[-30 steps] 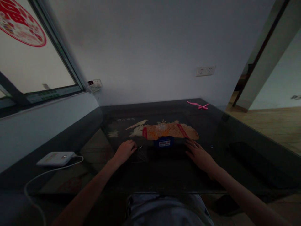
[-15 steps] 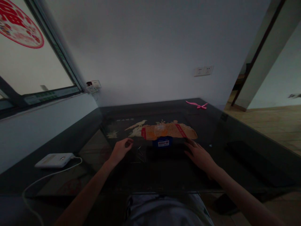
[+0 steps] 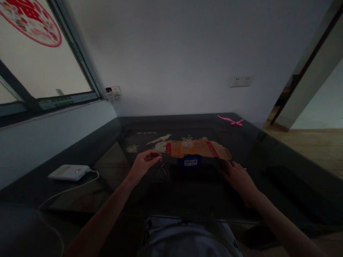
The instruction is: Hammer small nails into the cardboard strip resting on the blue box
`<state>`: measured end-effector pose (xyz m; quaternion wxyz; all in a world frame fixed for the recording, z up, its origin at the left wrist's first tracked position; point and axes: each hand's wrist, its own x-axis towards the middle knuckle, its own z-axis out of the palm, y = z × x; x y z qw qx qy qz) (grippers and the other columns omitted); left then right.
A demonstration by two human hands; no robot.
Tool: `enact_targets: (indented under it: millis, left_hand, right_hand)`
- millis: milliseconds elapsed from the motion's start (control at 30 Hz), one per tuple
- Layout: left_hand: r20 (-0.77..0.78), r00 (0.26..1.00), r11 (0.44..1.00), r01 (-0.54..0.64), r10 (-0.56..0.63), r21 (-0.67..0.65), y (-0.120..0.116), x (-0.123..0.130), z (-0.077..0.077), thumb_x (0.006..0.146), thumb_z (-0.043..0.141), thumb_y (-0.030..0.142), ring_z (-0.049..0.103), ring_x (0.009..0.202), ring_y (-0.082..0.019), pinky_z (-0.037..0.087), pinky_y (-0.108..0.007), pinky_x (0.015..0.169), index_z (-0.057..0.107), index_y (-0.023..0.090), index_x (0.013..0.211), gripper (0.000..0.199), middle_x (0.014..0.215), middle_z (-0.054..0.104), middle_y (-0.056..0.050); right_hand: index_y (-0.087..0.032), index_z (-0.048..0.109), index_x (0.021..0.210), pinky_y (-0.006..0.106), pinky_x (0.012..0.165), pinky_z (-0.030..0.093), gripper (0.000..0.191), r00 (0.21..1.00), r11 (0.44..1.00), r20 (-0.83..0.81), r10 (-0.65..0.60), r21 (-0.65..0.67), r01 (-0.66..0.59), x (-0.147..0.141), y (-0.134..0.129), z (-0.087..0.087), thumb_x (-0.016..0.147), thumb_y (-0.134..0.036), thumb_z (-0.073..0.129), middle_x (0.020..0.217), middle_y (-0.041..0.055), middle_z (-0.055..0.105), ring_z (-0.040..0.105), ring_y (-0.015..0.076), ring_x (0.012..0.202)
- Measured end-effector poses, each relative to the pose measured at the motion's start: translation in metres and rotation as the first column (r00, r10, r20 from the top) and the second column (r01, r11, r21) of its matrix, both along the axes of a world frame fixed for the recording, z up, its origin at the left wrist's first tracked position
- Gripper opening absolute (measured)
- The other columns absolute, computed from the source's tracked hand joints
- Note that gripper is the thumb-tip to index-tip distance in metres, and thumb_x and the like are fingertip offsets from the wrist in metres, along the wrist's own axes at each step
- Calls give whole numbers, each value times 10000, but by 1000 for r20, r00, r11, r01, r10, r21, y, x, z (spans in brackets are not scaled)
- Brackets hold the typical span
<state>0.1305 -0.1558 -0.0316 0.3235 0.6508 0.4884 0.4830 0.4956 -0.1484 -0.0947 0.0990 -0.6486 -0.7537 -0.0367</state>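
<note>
An orange patterned wrapper or cloth with red bands lies across the middle of the dark glossy table. Part of a blue box with a white label shows in front of it. My left hand hovers to the left of the wrapper, its fingers loosely curled, apart and holding nothing. At the wrapper's right end is my right hand, its fingers bent downward; the fingertips are dark, and whether they touch the wrapper is unclear.
On the left lies a white power bank with a white cable. A pink ribbon rests at the far right corner. A dark flat object is at the right. Behind the table stands a wall with sockets.
The view has shifted slightly. My left hand has risen a little and its fingers are more visible. My right hand has moved slightly to the right, along the wrapper's right end.
</note>
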Motion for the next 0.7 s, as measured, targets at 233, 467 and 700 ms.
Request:
enact_targets:
  millis: [233,467,700]
  left_hand:
    - [66,998,981,-24,11,191,37,31,14,715,640,271,645,731,-150,533,-268,703,620,161,785,133,789,683,-40]
    - [-21,1000,960,17,-11,280,92,59,3,725,624,225,635,680,-138,519,-259,673,620,138,761,95,730,664,-41]
    - [-116,991,937,-18,62,348,95,67,-11,749,602,200,628,705,-138,506,-259,680,618,148,772,59,752,655,-33]
  right_hand:
    - [-108,510,1153,358,778,418,347,1000,996,-29,-8,-84,6,6,12,1,862,-292,463,1036,184,605,579,286,962]
    - [-96,534,1127,320,763,425,327,999,979,-48,-2,-204,-8,18,22,7,844,-249,477,1049,173,624,602,257,947]
    - [-90,580,1023,315,680,428,251,997,971,69,-23,-238,39,34,33,10,861,-193,419,983,183,627,634,259,868]
